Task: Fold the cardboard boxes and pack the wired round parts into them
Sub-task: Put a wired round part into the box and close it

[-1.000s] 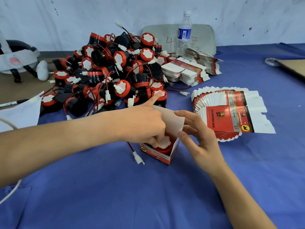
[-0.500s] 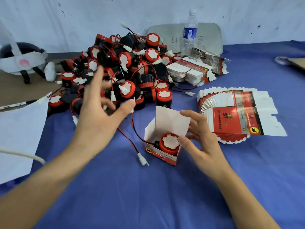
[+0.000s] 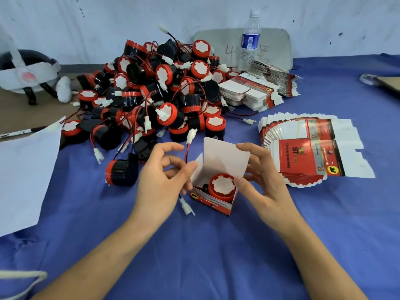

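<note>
A small red and white cardboard box (image 3: 213,203) stands open on the blue cloth, its white lid flap (image 3: 225,156) upright. One wired round part (image 3: 223,187), red with a white face, sits inside it. My left hand (image 3: 164,180) is at the box's left side and pinches the part's red and black wire (image 3: 187,151). One white connector (image 3: 191,134) sticks up above the hand and another (image 3: 187,207) hangs below it. My right hand (image 3: 259,180) holds the box from the right, with fingers on the flap's top edge and the thumb at the rim.
A big pile of round parts (image 3: 162,94) lies behind the box, and one loose part (image 3: 121,174) lies to its left. Fanned flat boxes (image 3: 303,152) lie at right, with more stacks (image 3: 249,92) and a water bottle (image 3: 250,40) behind. White paper (image 3: 26,169) lies at left.
My left hand left the box, rose open over the pile, then came back and now pinches the wire beside the box. My right hand stayed on the box.
</note>
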The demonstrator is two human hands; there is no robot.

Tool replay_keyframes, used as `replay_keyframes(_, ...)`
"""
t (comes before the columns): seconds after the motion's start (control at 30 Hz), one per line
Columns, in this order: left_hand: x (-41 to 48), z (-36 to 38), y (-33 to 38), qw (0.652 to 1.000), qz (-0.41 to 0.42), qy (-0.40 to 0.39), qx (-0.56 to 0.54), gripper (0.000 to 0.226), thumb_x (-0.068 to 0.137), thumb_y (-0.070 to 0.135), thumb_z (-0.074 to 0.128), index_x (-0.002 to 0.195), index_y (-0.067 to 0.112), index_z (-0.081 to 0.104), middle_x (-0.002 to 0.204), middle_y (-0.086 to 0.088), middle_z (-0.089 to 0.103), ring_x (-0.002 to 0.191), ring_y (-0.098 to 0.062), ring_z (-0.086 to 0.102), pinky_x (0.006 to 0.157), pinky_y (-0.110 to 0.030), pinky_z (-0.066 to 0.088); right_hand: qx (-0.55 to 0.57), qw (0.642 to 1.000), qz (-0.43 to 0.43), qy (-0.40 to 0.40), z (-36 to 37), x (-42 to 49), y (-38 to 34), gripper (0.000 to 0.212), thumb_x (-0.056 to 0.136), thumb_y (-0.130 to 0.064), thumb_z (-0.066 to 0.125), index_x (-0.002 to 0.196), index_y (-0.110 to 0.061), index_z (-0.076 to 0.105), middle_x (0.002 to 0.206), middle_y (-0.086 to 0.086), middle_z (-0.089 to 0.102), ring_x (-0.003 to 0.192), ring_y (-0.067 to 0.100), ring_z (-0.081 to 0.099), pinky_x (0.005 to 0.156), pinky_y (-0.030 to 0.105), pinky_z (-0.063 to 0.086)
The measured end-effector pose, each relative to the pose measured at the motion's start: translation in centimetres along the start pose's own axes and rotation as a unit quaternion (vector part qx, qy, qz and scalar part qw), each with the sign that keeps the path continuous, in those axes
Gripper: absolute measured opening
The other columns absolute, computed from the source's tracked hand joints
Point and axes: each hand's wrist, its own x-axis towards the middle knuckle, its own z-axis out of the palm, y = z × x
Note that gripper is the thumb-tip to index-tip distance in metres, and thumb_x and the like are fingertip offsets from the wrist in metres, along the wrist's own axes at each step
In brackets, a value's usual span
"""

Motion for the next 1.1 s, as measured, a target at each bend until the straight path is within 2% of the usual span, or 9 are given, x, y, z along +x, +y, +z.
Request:
replay_keyframes(0.1, -0.4, 0.5, -0.8, 0.995, -0.075, 0.043, -0.043, 0.019, 0.088, 0.016, 0.067, 0.102, 0.026, 0.058, 0.063, 0.007, 0.057, 0.046, -0.006, 0.05, 0.046, -0.016, 0.041, 0.008, 1.0, 0.004, 0.0, -0.1, 0.1, -0.2, 0.047, 0.086, -0.011, 0.057, 0.122, -0.038, 0.044, 0.12, -0.018, 0.06, 0.112, 0.017, 0.059, 0.085, 0.021, 0.049)
replay_keyframes(0.2, -1.1, 0.5, -1.5, 0.995, -0.078, 0.053, -0.017, 0.013, 0.089, 0.021, 0.066, 0.076, 0.022, 0.067, 0.058, 0.007, 0.055, 0.05, -0.005, 0.048, 0.05, -0.016, 0.041, -0.024, 1.0, 0.002, -0.001, -0.2, 0.5, -1.0, 0.046, 0.082, -0.008, 0.058, 0.12, -0.031, 0.047, 0.121, -0.022, 0.058, 0.114, 0.012, 0.056, 0.089, 0.022, 0.047)
replay_keyframes(0.3, -1.6, 0.7, -1.1, 0.996, 0.022, 0.066, 0.053, 0.016, 0.087, 0.017, 0.069, 0.073, 0.025, 0.068, 0.069, 0.007, 0.059, 0.055, -0.008, 0.057, 0.058, -0.022, 0.047, -0.16, 0.985, -0.065, -0.004, -0.5, 2.1, -3.1, 0.047, 0.082, -0.011, 0.061, 0.124, -0.028, 0.05, 0.14, -0.013, 0.044, 0.129, 0.005, 0.044, 0.096, 0.026, 0.045)
replay_keyframes(0.4, -1.9, 1.1, -0.7, 0.973, 0.16, 0.068, 0.153, 0.015, 0.085, 0.01, 0.071, 0.091, 0.023, 0.072, 0.081, 0.006, 0.059, 0.06, -0.012, 0.062, 0.058, -0.024, 0.049, -0.298, 0.942, -0.119, -0.101, -0.1, 4.9, -5.6, 0.055, 0.091, -0.012, 0.058, 0.14, -0.031, 0.042, 0.155, -0.01, 0.026, 0.139, 0.01, 0.033, 0.102, 0.026, 0.039)
replay_keyframes(0.6, -1.4, 0.4, -1.3, 0.93, 0.244, -0.001, 0.274, 0.024, 0.082, 0.003, 0.069, 0.106, 0.006, 0.074, 0.076, -0.004, 0.055, 0.057, -0.01, 0.053, 0.058, -0.02, 0.045, -0.428, 0.87, -0.082, -0.231, 1.3, 8.0, -7.0, 0.032, 0.098, -0.02, 0.052, 0.129, -0.023, 0.056, 0.114, -0.003, 0.063, 0.11, 0.018, 0.052, 0.091, 0.032, 0.04)
replay_keyframes(0.73, -1.0, -0.1, -1.1, 0.904, 0.282, -0.029, 0.32, 0.028, 0.091, 0.021, 0.06, 0.114, 0.011, 0.071, 0.076, -0.006, 0.054, 0.052, -0.017, 0.051, 0.047, -0.036, 0.046, -0.52, 0.817, -0.098, -0.229, 0.6, 6.5, -6.9, 0.037, 0.092, -0.046, 0.054, 0.127, -0.034, 0.054, 0.113, -0.014, 0.062, 0.126, 0.013, 0.031, 0.099, 0.028, 0.022)
replay_keyframes(0.83, -0.8, -0.6, -0.9, 0.858, 0.318, -0.017, 0.403, 0.031, 0.095, 0.03, 0.051, 0.115, 0.019, 0.072, 0.087, -0.005, 0.061, 0.049, -0.017, 0.051, 0.035, -0.034, 0.043, -0.591, 0.77, -0.127, -0.203, 0.0, 5.4, -6.5, 0.03, 0.097, -0.035, 0.051, 0.126, -0.031, 0.055, 0.111, -0.013, 0.066, 0.134, 0.017, 0.028, 0.097, 0.029, 0.015)
replay_keyframes(0.97, -0.6, -0.4, -0.9, 0.835, 0.317, -0.019, 0.45, 0.031, 0.095, 0.03, 0.048, 0.107, 0.019, 0.074, 0.092, 0.0, 0.066, 0.051, -0.015, 0.055, 0.032, -0.03, 0.041, -0.578, 0.771, -0.215, -0.16, -0.5, 4.6, -7.3, 0.02, 0.091, -0.026, 0.058, 0.106, -0.018, 0.069, 0.071, -0.004, 0.066, 0.095, 0.027, 0.056, 0.077, 0.034, 0.034)
replay_keyframes(1.1, -0.2, 0.1, -0.9, 0.842, 0.274, -0.057, 0.461, 0.016, 0.092, 0.023, 0.063, 0.102, 0.02, 0.075, 0.091, -0.002, 0.065, 0.05, -0.025, 0.057, 0.037, -0.03, 0.042, -0.589, 0.749, -0.136, -0.271, 0.4, 4.8, -8.6, 0.018, 0.094, -0.016, 0.058, 0.111, -0.019, 0.064, 0.072, -0.004, 0.043, 0.068, 0.02, 0.041, 0.053, 0.031, 0.037)
